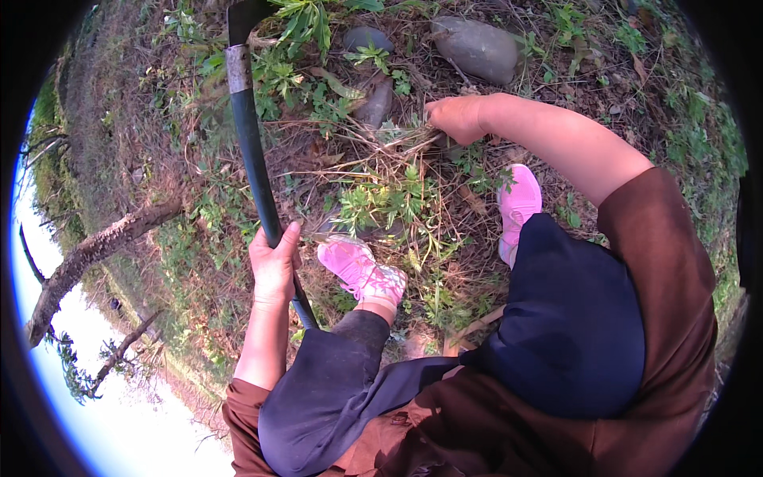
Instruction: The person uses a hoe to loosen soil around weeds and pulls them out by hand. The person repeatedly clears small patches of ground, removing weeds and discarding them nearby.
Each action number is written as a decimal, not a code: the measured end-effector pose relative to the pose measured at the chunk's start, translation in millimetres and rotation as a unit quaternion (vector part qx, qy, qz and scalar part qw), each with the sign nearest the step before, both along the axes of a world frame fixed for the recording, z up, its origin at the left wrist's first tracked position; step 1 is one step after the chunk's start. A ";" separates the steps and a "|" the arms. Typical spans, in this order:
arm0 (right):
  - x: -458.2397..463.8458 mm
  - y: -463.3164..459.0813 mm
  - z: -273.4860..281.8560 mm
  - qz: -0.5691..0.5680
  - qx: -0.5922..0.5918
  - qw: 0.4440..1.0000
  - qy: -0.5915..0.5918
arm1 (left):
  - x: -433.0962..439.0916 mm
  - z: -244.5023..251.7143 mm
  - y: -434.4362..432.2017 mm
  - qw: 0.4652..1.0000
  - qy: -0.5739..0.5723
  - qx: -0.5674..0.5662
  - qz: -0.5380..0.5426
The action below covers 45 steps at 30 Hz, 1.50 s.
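Observation:
My left hand (274,259) is closed around a sickle-like tool's curved dark green handle (253,149). A worn metal ferrule (238,68) joins the handle to a dark metal head (245,22), which the top of the view partly cuts off. On the other side, my right hand (458,118) reaches down to the ground, its fingers gripping a bunch of dry plant stems (411,143). My fingertips are partly hidden there. Below the stems grow leafy green weeds (387,203), between my two pink shoes (349,259).
A large grey stone (477,49) lies beyond my right hand, with a smaller dark stone (368,39) and a flat stone (377,102) nearby. A rough tree branch (101,253) slants in at left. Pieces of wood (477,325) show between my legs.

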State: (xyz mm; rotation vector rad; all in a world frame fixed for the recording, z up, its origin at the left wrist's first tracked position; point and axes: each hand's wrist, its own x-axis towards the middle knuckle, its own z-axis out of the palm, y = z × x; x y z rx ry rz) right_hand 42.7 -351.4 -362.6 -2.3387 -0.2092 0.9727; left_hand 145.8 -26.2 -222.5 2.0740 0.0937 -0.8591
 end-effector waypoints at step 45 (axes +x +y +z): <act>2.3 -5.0 25.1 -0.365 0.110 0.920 -0.090 | 0.6 -5.6 -11.0 1.000 0.023 0.007 0.001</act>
